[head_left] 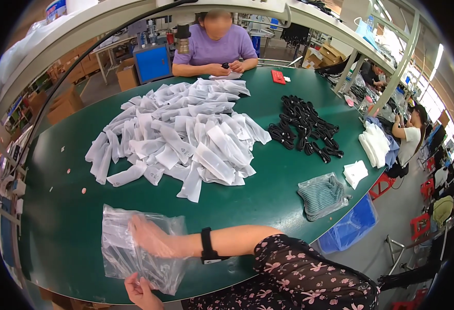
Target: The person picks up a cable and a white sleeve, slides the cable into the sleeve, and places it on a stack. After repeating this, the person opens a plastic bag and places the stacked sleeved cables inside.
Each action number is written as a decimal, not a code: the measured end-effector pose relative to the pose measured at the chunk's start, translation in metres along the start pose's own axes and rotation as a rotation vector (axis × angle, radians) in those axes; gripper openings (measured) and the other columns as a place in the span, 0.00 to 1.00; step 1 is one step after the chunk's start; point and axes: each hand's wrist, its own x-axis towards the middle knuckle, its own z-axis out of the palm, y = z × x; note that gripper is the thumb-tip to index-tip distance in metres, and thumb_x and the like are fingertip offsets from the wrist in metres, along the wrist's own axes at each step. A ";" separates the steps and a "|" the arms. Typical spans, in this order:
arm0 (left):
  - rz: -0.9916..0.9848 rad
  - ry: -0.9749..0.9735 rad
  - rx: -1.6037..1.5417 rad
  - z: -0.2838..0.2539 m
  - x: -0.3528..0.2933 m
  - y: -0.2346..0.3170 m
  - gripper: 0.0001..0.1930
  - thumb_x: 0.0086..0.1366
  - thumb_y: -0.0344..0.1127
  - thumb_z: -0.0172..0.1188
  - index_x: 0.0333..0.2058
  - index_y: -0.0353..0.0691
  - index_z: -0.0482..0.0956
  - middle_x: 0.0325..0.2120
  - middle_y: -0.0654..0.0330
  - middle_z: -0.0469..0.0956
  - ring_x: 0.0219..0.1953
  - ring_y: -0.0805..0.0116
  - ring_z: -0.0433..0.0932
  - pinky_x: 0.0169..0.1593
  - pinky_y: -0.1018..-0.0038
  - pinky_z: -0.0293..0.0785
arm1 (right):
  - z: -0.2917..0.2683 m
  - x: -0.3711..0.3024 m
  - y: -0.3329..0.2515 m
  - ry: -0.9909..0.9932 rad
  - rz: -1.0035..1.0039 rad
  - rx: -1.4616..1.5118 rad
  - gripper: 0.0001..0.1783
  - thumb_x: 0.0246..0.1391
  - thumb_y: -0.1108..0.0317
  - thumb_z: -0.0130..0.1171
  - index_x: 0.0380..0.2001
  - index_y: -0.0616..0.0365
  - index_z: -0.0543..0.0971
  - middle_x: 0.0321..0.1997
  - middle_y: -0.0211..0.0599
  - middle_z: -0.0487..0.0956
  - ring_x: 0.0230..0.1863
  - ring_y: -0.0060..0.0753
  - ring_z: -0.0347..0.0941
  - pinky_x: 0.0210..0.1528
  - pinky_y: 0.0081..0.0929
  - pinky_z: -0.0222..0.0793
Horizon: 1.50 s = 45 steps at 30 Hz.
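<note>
A large clear plastic bag (pixel 116 245) lies crumpled at the near left of the green table. Over its upper part is my right hand (pixel 154 236), smeared by motion, so its fingers do not show clearly; a black band circles that wrist. At the bag's near edge, my left hand (pixel 141 292) pinches the plastic between thumb and fingers. Whitish folds show in the bag, but I cannot tell whether they are contents. Beyond the bag spreads a big heap of white translucent pouches (pixel 175 137), some with small dark prints.
Bundled black cables (pixel 304 124) lie right of the heap. Nearer are a bag of grey-green striped items (pixel 322 196) and white cloths (pixel 374 144). A blue bin (pixel 348 225) stands beside the table. Across it, a person (pixel 216 44) in purple handles a small black item.
</note>
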 end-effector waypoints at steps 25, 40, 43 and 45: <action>0.086 -0.038 -0.115 0.003 0.004 -0.035 0.07 0.66 0.24 0.54 0.43 0.34 0.75 0.24 0.64 0.71 0.24 0.76 0.67 0.30 0.78 0.66 | -0.257 -0.286 -0.089 0.527 -1.638 0.258 0.09 0.53 0.74 0.57 0.38 0.57 0.72 0.26 0.41 0.75 0.25 0.37 0.71 0.26 0.35 0.65; 0.111 0.162 0.034 0.011 -0.006 0.018 0.11 0.66 0.26 0.53 0.46 0.33 0.71 0.24 0.65 0.65 0.24 0.76 0.63 0.28 0.77 0.61 | -0.245 -0.325 -0.098 0.677 -1.863 0.215 0.08 0.56 0.73 0.54 0.40 0.58 0.72 0.25 0.40 0.74 0.24 0.36 0.70 0.26 0.35 0.65; 0.260 -0.015 0.055 0.043 -0.004 0.053 0.11 0.67 0.29 0.53 0.46 0.33 0.70 0.26 0.63 0.64 0.25 0.77 0.61 0.29 0.77 0.60 | -0.242 -0.364 -0.108 0.696 -1.803 0.060 0.06 0.55 0.76 0.54 0.37 0.59 0.72 0.22 0.38 0.73 0.20 0.35 0.69 0.23 0.33 0.64; 0.285 -0.197 0.002 0.058 0.004 0.072 0.14 0.66 0.33 0.56 0.48 0.33 0.71 0.28 0.61 0.68 0.25 0.73 0.65 0.29 0.76 0.63 | -0.239 -0.411 -0.118 0.733 -1.676 -0.122 0.05 0.54 0.78 0.53 0.35 0.60 0.72 0.19 0.36 0.72 0.17 0.34 0.68 0.21 0.31 0.64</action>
